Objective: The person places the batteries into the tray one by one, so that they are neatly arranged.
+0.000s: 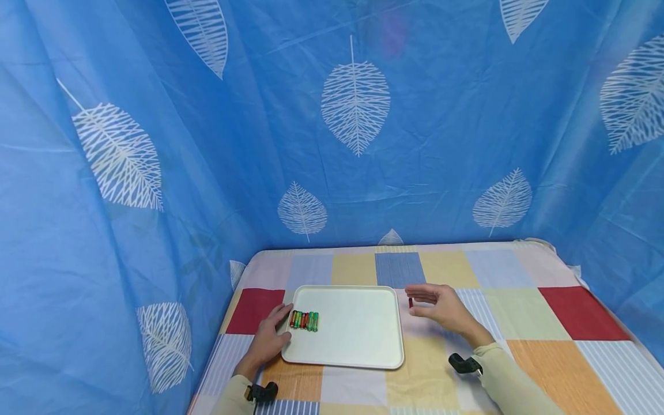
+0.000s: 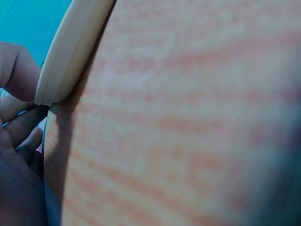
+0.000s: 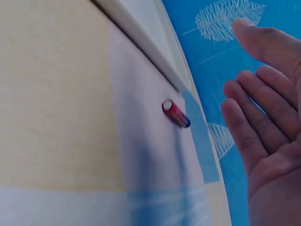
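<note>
A cream rectangular tray [image 1: 353,328] lies on the patchwork cloth. Near its left side, several green and red batteries [image 1: 304,321] sit side by side in a row. My left hand [image 1: 268,340] rests at the tray's left rim, fingers along the edge and thumb by the near left part; the left wrist view has its fingers against the rim [image 2: 66,52]. Beyond the tray's right side, a single red battery [image 3: 176,114] is on the cloth. My right hand [image 1: 438,305] hovers beside it, fingers and thumb spread apart with nothing held.
The table is covered by a patchwork cloth [image 1: 539,369] of coloured squares. A blue curtain [image 1: 415,190] with white leaf prints hangs behind the table and along both sides. Each wrist bears a black camera mount.
</note>
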{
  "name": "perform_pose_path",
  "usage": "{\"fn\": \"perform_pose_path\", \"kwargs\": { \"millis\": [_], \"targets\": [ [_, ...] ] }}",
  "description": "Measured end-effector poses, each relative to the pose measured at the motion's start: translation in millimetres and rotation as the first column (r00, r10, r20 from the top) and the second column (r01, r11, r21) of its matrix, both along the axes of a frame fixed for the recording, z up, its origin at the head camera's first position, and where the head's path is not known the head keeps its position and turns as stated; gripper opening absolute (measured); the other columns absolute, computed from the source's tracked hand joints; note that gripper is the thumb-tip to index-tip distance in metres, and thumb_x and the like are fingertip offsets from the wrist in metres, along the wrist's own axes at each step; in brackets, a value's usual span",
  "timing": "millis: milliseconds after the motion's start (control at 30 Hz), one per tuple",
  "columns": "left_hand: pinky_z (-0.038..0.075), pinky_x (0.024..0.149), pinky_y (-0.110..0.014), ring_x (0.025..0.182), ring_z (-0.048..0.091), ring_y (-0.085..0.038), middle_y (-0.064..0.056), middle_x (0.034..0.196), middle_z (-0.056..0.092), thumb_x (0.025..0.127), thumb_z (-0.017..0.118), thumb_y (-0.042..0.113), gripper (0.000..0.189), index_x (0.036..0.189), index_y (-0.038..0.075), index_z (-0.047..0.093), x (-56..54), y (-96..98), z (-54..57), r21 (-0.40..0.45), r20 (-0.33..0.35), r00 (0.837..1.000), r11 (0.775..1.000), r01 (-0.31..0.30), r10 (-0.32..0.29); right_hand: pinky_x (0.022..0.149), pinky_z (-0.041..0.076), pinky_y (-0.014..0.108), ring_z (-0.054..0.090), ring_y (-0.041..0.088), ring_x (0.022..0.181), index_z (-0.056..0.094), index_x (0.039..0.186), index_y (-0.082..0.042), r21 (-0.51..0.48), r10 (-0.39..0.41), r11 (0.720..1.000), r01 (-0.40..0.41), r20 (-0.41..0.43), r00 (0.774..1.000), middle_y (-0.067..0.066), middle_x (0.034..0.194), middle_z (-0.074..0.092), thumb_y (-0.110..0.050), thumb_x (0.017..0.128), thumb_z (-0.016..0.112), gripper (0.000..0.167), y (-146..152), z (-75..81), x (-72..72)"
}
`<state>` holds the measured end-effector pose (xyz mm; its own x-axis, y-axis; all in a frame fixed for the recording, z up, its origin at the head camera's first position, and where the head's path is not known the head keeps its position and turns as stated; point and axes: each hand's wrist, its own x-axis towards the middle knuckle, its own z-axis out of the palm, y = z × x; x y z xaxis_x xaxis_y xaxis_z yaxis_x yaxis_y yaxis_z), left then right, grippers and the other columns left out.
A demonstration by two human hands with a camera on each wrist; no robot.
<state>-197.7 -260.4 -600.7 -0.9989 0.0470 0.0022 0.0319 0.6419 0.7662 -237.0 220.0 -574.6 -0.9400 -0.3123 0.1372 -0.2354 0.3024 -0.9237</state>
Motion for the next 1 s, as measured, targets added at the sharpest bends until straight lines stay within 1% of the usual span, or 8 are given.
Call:
{"fn": "perform_pose_path", "kwargs": {
  "millis": [100, 333, 400, 500, 633, 733, 900, 1000],
  "targets": [
    [0.033, 0.126, -0.075, 0.159, 0.035, -0.055, -0.026, 0.172, 0.039, 0.086, 0.076, 0.0, 0.079, 0.161, 0.011, 0.056, -0.7, -0.9, -0.2, 0.004, -0.001, 1.0, 1.0, 0.004, -0.004, 0.101, 0.064, 0.036, 0.072, 0.043, 0.129, 0.069, 0.143, 0.002, 0.007, -0.017, 1.0, 0.017, 0.01, 1.0, 0.025, 0.142, 0.072, -0.007, 0.09, 0.089, 0.057, 3, -2.1, -3.0],
    [0.032, 0.127, -0.074, 0.158, 0.037, -0.054, -0.028, 0.17, 0.042, 0.087, 0.071, -0.003, 0.075, 0.159, 0.007, 0.057, -2.4, -2.9, -1.6, 0.023, -0.028, 0.999, 1.0, 0.022, -0.021, 0.104, 0.063, 0.044, 0.073, 0.041, 0.128, 0.069, 0.143, 0.002, 0.056, -0.04, 0.998, 0.039, 0.017, 0.999, 0.023, 0.14, 0.073, -0.012, 0.089, 0.09, 0.059, 8, -7.7, -6.5],
    [0.033, 0.127, -0.073, 0.158, 0.038, -0.054, -0.029, 0.17, 0.042, 0.087, 0.07, -0.004, 0.074, 0.159, 0.006, 0.057, -2.5, -3.1, -2.0, 0.022, -0.039, 0.999, 0.999, 0.026, -0.025, 0.104, 0.063, 0.042, 0.074, 0.04, 0.128, 0.069, 0.143, 0.002, 0.065, -0.043, 0.997, 0.041, 0.018, 0.999, 0.023, 0.14, 0.073, -0.013, 0.09, 0.091, 0.06, 8, -9.6, -6.7],
    [0.033, 0.127, -0.072, 0.159, 0.038, -0.053, -0.028, 0.17, 0.042, 0.087, 0.07, -0.004, 0.074, 0.159, 0.006, 0.057, -2.6, -2.9, -1.7, 0.015, -0.035, 0.999, 1.0, 0.021, -0.021, 0.102, 0.064, 0.032, 0.074, 0.04, 0.128, 0.068, 0.143, 0.003, 0.053, -0.042, 0.998, 0.041, 0.021, 0.999, 0.023, 0.141, 0.073, -0.012, 0.089, 0.091, 0.06, 8, -13.0, -7.6],
    [0.034, 0.127, -0.072, 0.158, 0.038, -0.054, -0.028, 0.17, 0.042, 0.087, 0.071, -0.004, 0.074, 0.159, 0.007, 0.057, -3.7, -2.8, -1.1, 0.005, -0.035, 0.999, 1.0, 0.023, -0.022, 0.099, 0.063, 0.025, 0.074, 0.039, 0.127, 0.069, 0.142, 0.002, 0.055, -0.042, 0.998, 0.041, 0.016, 0.999, 0.021, 0.139, 0.074, -0.013, 0.089, 0.091, 0.06, 10, -19.1, -11.3],
    [0.034, 0.127, -0.072, 0.159, 0.038, -0.053, -0.027, 0.171, 0.042, 0.087, 0.071, -0.003, 0.074, 0.159, 0.008, 0.057, -4.6, -3.0, -1.2, 0.004, -0.031, 0.999, 1.0, 0.021, -0.021, 0.099, 0.063, 0.025, 0.075, 0.037, 0.126, 0.07, 0.141, 0.001, 0.063, -0.042, 0.997, 0.041, 0.01, 0.999, 0.02, 0.138, 0.075, -0.015, 0.088, 0.092, 0.059, 11, -23.3, -14.9],
    [0.034, 0.127, -0.072, 0.159, 0.037, -0.054, -0.027, 0.171, 0.042, 0.087, 0.071, -0.003, 0.074, 0.159, 0.008, 0.057, -5.3, -3.0, -0.5, 0.008, -0.024, 1.0, 1.0, 0.018, -0.018, 0.099, 0.061, 0.022, 0.076, 0.034, 0.125, 0.07, 0.141, 0.002, 0.069, -0.036, 0.997, 0.034, 0.017, 0.999, 0.019, 0.136, 0.076, -0.014, 0.088, 0.092, 0.059, 9, -26.2, -18.5],
    [0.034, 0.127, -0.072, 0.159, 0.037, -0.054, -0.027, 0.171, 0.041, 0.088, 0.071, -0.003, 0.074, 0.159, 0.008, 0.057, -5.7, -2.9, -0.4, 0.009, -0.02, 1.0, 1.0, 0.017, -0.017, 0.101, 0.062, 0.024, 0.075, 0.035, 0.126, 0.07, 0.141, 0.003, 0.089, -0.029, 0.996, 0.029, 0.006, 1.0, 0.019, 0.136, 0.076, -0.015, 0.089, 0.091, 0.059, 9, -26.6, -19.3]
  ]
}}
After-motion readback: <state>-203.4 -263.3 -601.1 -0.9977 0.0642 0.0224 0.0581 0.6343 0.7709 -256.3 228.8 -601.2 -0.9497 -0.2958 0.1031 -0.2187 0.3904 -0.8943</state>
